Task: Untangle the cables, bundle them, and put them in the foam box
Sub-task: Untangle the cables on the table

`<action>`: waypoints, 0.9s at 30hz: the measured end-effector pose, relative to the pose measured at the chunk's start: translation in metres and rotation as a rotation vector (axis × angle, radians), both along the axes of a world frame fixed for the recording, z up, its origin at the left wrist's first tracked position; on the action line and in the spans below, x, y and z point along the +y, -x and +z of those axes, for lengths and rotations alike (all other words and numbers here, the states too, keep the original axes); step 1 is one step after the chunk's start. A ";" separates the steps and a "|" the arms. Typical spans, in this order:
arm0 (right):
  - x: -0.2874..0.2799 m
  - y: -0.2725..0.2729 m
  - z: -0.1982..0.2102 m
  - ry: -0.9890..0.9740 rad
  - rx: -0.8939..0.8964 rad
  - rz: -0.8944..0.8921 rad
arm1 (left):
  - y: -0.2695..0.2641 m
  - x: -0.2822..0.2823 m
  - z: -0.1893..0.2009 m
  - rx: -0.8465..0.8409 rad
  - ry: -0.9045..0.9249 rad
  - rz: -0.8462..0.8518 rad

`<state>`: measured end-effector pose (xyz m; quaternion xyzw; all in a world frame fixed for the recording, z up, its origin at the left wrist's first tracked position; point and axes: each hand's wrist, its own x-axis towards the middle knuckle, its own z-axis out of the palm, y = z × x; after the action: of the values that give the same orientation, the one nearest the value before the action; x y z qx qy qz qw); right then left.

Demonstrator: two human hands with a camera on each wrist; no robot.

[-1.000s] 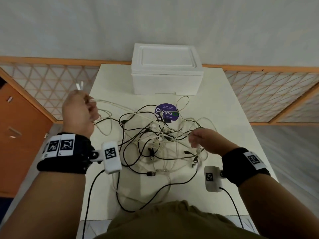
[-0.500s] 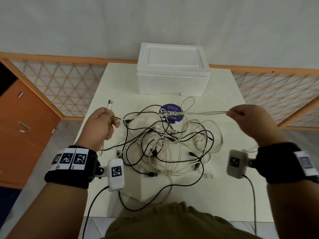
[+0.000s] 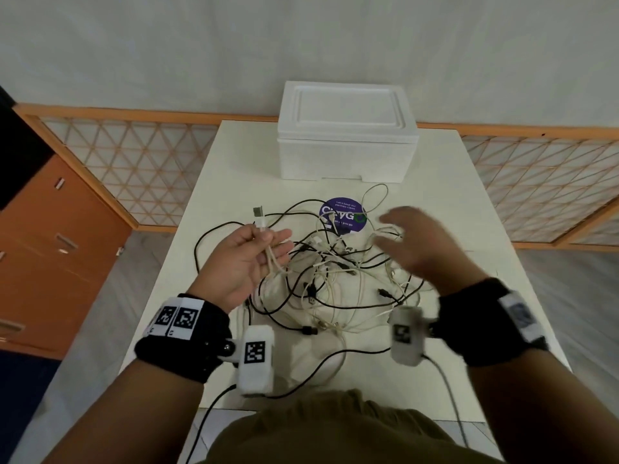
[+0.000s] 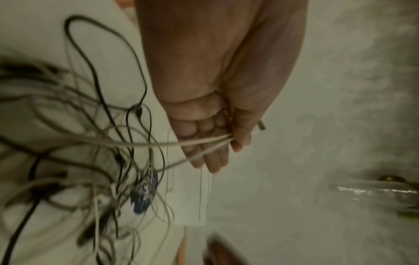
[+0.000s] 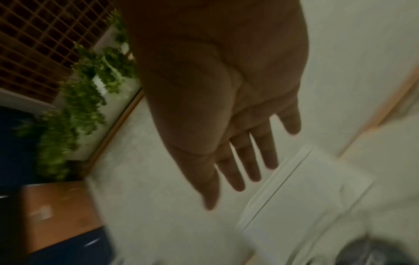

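A tangle of black and white cables [image 3: 335,272] lies on the white table [image 3: 452,202]. My left hand [image 3: 254,252] is raised palm up over its left side and pinches a white cable [image 3: 273,259] under the thumb, with the USB plug [image 3: 258,212] sticking out past the fingers. In the left wrist view the same white cable [image 4: 181,143] runs from my left hand [image 4: 217,139] into the pile. My right hand [image 3: 412,236] hovers blurred over the tangle's right side, fingers spread and empty; my right hand [image 5: 240,157] shows straight fingers. The closed white foam box [image 3: 346,132] stands behind.
A round purple sticker [image 3: 341,214] lies on the table between the cables and the box. Orange-framed lattice panels [image 3: 134,162] run behind and to both sides. An orange cabinet [image 3: 50,256] stands at the left.
My right hand let go of the white cable it had stretched out to the right and swung back over the pile, fingers spread. My left hand turned palm up, still holding the plug end.
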<state>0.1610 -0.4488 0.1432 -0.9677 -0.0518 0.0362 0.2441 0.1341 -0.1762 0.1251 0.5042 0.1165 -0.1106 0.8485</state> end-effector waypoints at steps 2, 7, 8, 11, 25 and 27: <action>0.064 0.010 0.007 -0.165 0.122 0.282 | 0.003 -0.013 0.002 -0.040 0.044 -0.041; 0.114 0.024 0.001 -0.274 0.132 0.476 | 0.010 -0.011 0.004 -0.128 -0.003 0.037; 0.109 0.026 0.001 -0.294 0.122 0.451 | 0.011 -0.002 0.004 -0.146 0.002 0.095; 0.081 0.027 0.004 -0.143 0.068 0.377 | 0.016 0.031 -0.003 -0.156 0.059 0.292; -0.054 0.068 -0.014 0.258 0.004 -0.052 | 0.033 0.115 -0.062 0.140 0.240 0.727; -0.056 0.074 -0.030 0.283 0.260 -0.132 | 0.037 0.122 -0.074 0.238 0.316 0.735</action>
<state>0.0869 -0.5051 0.1132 -0.9808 0.0494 0.1516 0.1121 0.0968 -0.0546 0.0514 0.2765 0.3676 0.1255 0.8790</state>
